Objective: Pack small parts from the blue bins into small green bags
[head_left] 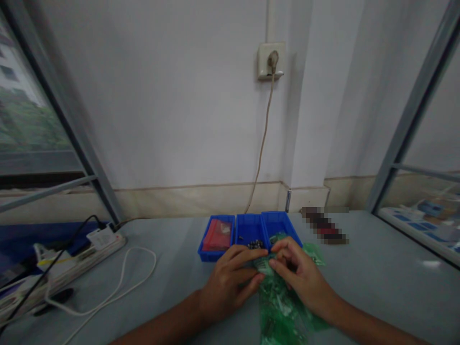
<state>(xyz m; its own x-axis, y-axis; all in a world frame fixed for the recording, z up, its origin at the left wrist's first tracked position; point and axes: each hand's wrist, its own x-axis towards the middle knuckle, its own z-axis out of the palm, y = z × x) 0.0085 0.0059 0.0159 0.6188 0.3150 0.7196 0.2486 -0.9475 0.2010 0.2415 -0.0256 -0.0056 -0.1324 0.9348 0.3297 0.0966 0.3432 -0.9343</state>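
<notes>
Pinching upper end of green plastic bag (278, 304) between fingertips, left hand (232, 278) and right hand (302, 270) close together; bag lies on table (172, 282) just in front of three blue trays, pale marks near its top too blurred to read. Small green packet (314, 253) beside right hand. Left tray (215, 257) holds red packet (217, 235), its whitish patch unreadable; middle tray (249, 224), small dark pieces (256, 244) at near end; right tray (276, 221), something green, partly hidden by fingers. Beyond, plug (273, 60) in wall socket (263, 51)
</notes>
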